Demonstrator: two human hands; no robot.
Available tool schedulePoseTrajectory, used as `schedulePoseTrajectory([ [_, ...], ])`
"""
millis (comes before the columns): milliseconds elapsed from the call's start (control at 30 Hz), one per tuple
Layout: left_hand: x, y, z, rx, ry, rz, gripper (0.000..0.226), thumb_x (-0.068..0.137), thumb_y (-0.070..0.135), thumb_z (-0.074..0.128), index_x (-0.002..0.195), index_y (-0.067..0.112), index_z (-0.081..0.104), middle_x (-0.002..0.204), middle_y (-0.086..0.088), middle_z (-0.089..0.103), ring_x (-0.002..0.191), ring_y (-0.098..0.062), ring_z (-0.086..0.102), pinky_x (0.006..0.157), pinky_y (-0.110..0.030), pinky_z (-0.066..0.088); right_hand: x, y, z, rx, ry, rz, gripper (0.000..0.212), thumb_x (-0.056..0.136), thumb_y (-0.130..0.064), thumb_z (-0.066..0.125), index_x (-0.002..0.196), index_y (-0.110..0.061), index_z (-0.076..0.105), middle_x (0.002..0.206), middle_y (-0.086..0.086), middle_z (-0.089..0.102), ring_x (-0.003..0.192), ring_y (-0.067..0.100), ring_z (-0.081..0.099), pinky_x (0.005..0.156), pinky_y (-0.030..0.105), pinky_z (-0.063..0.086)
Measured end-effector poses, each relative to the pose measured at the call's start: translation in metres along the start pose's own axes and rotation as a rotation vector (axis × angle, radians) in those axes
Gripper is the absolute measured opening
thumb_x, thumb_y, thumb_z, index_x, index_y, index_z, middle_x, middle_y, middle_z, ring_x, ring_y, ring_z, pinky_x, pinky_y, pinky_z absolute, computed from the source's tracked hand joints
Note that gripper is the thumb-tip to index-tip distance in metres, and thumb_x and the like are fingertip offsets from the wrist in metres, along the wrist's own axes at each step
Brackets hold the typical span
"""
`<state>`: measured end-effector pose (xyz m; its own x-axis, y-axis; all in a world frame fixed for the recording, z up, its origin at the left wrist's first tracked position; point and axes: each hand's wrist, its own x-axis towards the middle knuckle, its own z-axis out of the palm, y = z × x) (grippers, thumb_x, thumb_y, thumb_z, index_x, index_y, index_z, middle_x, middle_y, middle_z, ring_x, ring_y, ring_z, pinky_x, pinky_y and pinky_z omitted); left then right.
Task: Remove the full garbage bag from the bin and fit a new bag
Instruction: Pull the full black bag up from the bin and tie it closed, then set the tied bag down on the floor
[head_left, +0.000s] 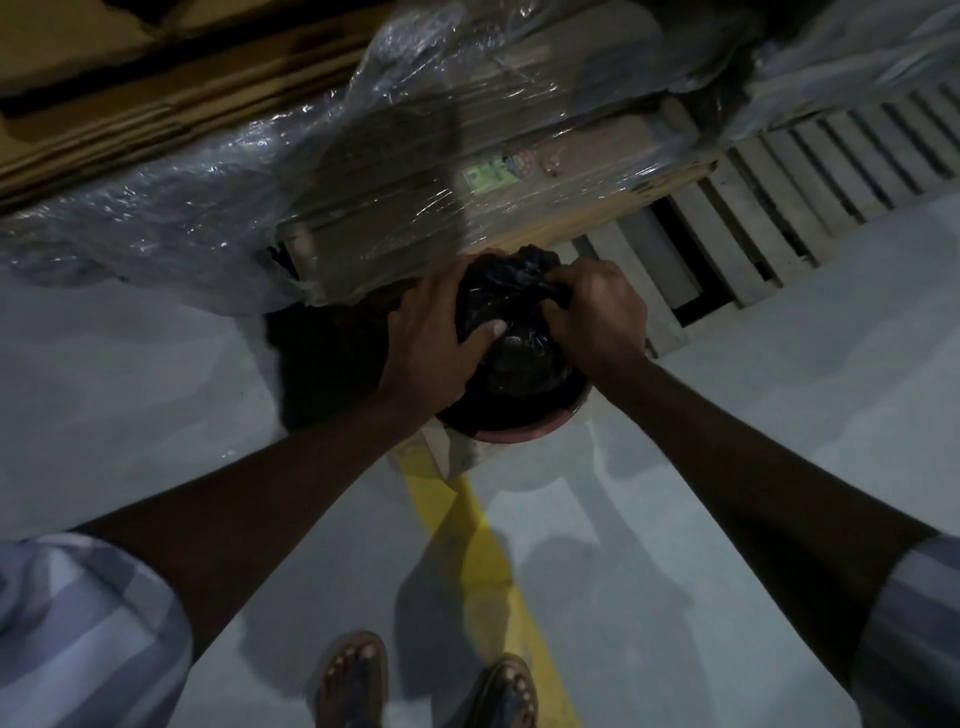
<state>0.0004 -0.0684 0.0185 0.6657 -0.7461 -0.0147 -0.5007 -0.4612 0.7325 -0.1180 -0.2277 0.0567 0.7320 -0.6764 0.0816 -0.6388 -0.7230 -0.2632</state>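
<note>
A full black garbage bag (511, 332) sits in a small round pink bin (519, 432) on the floor just ahead of my feet. Its top is bunched up above the bin's rim. My left hand (434, 343) wraps the bag's left side, thumb pressed across its front. My right hand (592, 312) clutches the gathered plastic at the bag's upper right. The dim light hides the bin's inside and the bag's lower part.
A pallet load wrapped in clear plastic film (363, 171) stands right behind the bin. White pallet slats (779, 171) run off to the right. A yellow floor line (493, 561) leads from the bin towards my sandalled feet (431, 686). Grey floor lies on both sides.
</note>
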Motion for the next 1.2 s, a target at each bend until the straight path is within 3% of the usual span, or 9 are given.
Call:
schedulePoseTrajectory([
  [133,-0.009,0.017,-0.003,-0.059,0.051,0.009,0.064,0.099,0.062,0.049,0.155,0.032,0.039,0.155,-0.002,0.05,0.144,-0.025,0.042,0.119,-0.05,0.035,-0.005,0.007,-0.021,0.046,0.033,0.068,0.03,0.087,-0.032,0.067,0.114,-0.023,0.077,0.114,0.005,0.071,0.111,0.03,0.061,0.081,0.041,0.056],
  [333,-0.026,0.053,-0.005,-0.095,0.032,0.034,0.074,0.101,0.065,0.044,0.16,0.021,0.036,0.165,-0.005,0.038,0.154,-0.023,0.034,0.125,-0.053,0.032,-0.026,0.019,-0.056,0.132,0.172,0.101,0.027,0.086,-0.032,0.067,0.109,-0.021,0.077,0.102,0.006,0.071,0.101,0.03,0.064,0.071,0.035,0.051],
  [500,-0.043,0.099,-0.003,-0.158,0.034,0.097,0.075,0.103,0.053,0.05,0.165,0.016,0.029,0.172,-0.007,0.031,0.159,-0.023,0.028,0.128,-0.032,0.021,-0.05,0.036,-0.095,0.187,0.268,0.205,0.028,0.086,-0.032,0.068,0.109,-0.017,0.076,0.103,0.007,0.071,0.1,0.031,0.067,0.069,0.038,0.056],
  [600,-0.059,0.125,0.004,-0.238,-0.021,0.159,0.078,0.103,0.047,0.052,0.165,0.01,0.025,0.172,-0.009,0.028,0.16,-0.017,0.024,0.131,-0.041,0.024,-0.077,0.052,-0.12,0.222,0.334,0.296,0.026,0.084,-0.027,0.069,0.107,-0.015,0.075,0.104,0.007,0.071,0.104,0.03,0.065,0.076,0.037,0.054],
  [667,-0.07,0.143,0.013,-0.247,-0.049,0.197,0.081,0.102,0.052,0.051,0.166,0.013,0.023,0.172,-0.007,0.027,0.157,-0.009,0.024,0.129,-0.035,0.025,-0.102,0.066,-0.136,0.254,0.378,0.368,0.027,0.084,-0.025,0.071,0.11,-0.019,0.076,0.108,0.004,0.072,0.107,0.028,0.064,0.079,0.034,0.053],
  [767,-0.094,0.17,0.032,-0.276,-0.137,0.208,0.082,0.101,0.056,0.052,0.166,0.018,0.022,0.168,-0.01,0.031,0.153,-0.015,0.032,0.124,-0.028,0.03,-0.148,0.092,-0.154,0.266,0.419,0.48,0.026,0.084,-0.027,0.073,0.11,-0.021,0.076,0.106,0.001,0.071,0.106,0.025,0.063,0.079,0.032,0.051],
  [867,-0.126,0.196,0.06,-0.27,-0.261,0.268,0.082,0.1,0.055,0.053,0.165,0.014,0.025,0.163,-0.02,0.036,0.15,-0.03,0.039,0.125,-0.037,0.032,-0.208,0.126,-0.166,0.25,0.436,0.628,0.024,0.085,-0.03,0.072,0.108,-0.022,0.074,0.103,-0.002,0.069,0.103,0.023,0.061,0.078,0.034,0.051],
  [1033,-0.199,0.225,0.116,-0.262,-0.449,0.288,0.089,0.092,0.076,0.049,0.166,0.033,0.021,0.162,0.004,0.036,0.137,-0.013,0.047,0.107,-0.042,0.045,-0.337,0.184,-0.176,0.171,0.429,0.883,0.02,0.088,-0.033,0.07,0.105,-0.023,0.07,0.102,-0.005,0.067,0.1,0.02,0.06,0.075,0.037,0.055],
  [1200,-0.269,0.248,0.172,-0.261,-0.726,0.294,0.076,0.097,0.054,0.058,0.162,0.048,0.02,0.155,0.011,0.037,0.127,-0.015,0.057,0.099,-0.049,0.056,-0.479,0.23,-0.169,0.084,0.355,1.179,0.024,0.093,-0.037,0.067,0.114,-0.027,0.07,0.112,-0.008,0.067,0.107,0.017,0.059,0.08,0.037,0.057],
])
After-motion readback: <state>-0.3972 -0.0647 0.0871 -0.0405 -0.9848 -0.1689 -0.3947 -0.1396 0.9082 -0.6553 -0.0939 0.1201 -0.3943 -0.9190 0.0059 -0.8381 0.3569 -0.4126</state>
